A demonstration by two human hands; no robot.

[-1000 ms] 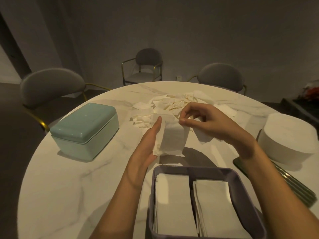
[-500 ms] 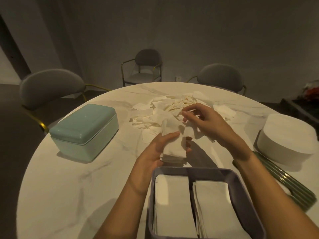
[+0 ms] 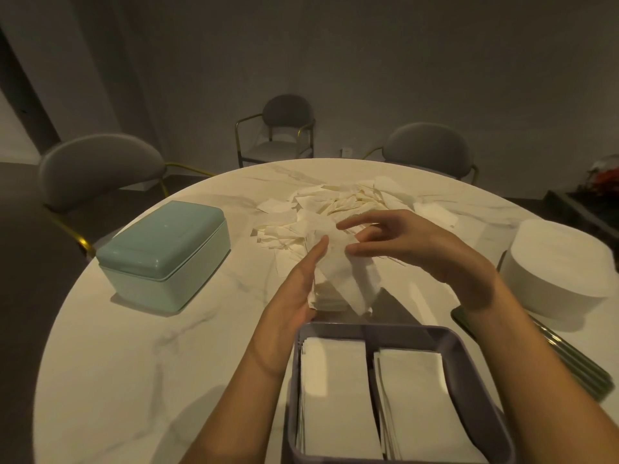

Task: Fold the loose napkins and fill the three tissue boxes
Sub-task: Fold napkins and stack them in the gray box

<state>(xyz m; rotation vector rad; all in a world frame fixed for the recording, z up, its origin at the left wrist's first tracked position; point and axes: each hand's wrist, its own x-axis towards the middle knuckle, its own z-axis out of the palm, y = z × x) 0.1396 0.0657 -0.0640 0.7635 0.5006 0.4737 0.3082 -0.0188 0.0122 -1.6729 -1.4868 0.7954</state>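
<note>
A dining room, dimly lit, maybe in a restaurant or a home: a round marble worktop point(image 3: 134, 346) fills the lower frame, three grey padded chairs with gold metal frames point(image 3: 100, 169) stand round its far side at upper left and centre, and a plain grey wall point(image 3: 368, 61) rises behind them

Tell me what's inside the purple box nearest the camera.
Two stacks of folded napkins fill the purple box, one per compartment, split by a divider. How deep they go is hidden.
</note>
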